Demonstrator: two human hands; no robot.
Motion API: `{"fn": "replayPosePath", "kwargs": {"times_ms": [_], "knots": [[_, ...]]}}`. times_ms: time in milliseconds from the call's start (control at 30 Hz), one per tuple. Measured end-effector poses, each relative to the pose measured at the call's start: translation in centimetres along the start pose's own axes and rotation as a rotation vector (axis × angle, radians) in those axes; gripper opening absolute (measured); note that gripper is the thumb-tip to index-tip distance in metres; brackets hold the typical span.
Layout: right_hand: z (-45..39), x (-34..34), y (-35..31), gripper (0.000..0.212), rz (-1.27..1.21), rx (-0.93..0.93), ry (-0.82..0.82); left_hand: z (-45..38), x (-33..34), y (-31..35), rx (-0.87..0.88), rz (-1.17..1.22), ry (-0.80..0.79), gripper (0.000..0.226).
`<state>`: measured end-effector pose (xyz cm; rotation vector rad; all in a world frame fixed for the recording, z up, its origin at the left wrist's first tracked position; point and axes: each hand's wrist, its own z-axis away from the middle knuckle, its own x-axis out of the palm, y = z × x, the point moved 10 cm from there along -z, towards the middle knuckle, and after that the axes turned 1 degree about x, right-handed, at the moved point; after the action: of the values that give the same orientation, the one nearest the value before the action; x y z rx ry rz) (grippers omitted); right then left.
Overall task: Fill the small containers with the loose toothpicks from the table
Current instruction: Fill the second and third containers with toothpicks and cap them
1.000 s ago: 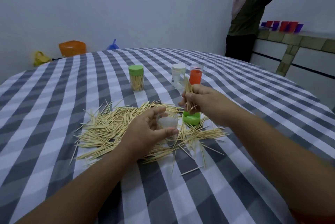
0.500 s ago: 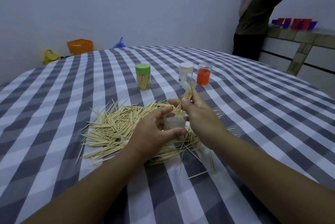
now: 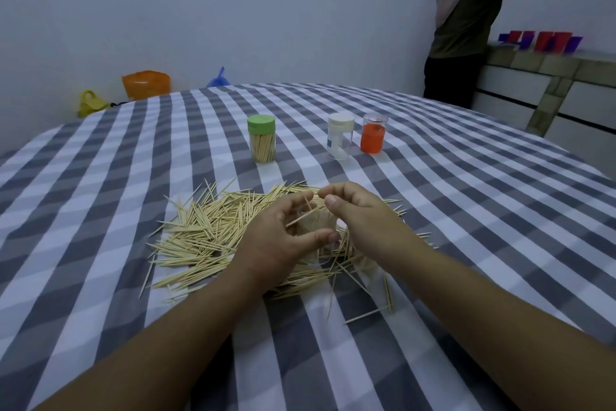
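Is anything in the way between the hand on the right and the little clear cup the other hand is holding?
Nothing visible blocks it. The right hand is right above the clear container, which the left hand grips over the toothpick pile. A few toothpicks already stick out of its open top.

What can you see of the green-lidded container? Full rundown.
The green-lidded container is a small clear cylinder, plastic by the look, with a flat round green lid fitted on top. It stands upright on the checked tablecloth, beyond the loose toothpick pile and left of the white-lidded container. Pale toothpicks stand packed inside, filling it up to near the lid. Neither hand touches it.
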<state>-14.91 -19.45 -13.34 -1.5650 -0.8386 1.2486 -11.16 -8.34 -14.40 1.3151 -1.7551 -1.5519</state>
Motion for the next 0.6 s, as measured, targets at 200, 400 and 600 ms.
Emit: {"fn": "replayPosePath", "kwargs": {"times_ms": [200, 400, 600], "knots": [[-0.2, -1.2, -0.1, 0.018, -0.006, -0.013, 0.054, 0.0, 0.0, -0.3, -0.012, 0.031, 0.001, 0.081], [-0.4, -2.7, -1.0, 0.02, 0.153, -0.066, 0.037, 0.1, -0.1, -0.1, -0.022, 0.044, 0.009, 0.084], [-0.2, -5.8, 1.1, 0.026, 0.636, 0.078, -0.156, 0.0, 0.0, -0.1, -0.025, 0.05, 0.007, 0.084]]}}
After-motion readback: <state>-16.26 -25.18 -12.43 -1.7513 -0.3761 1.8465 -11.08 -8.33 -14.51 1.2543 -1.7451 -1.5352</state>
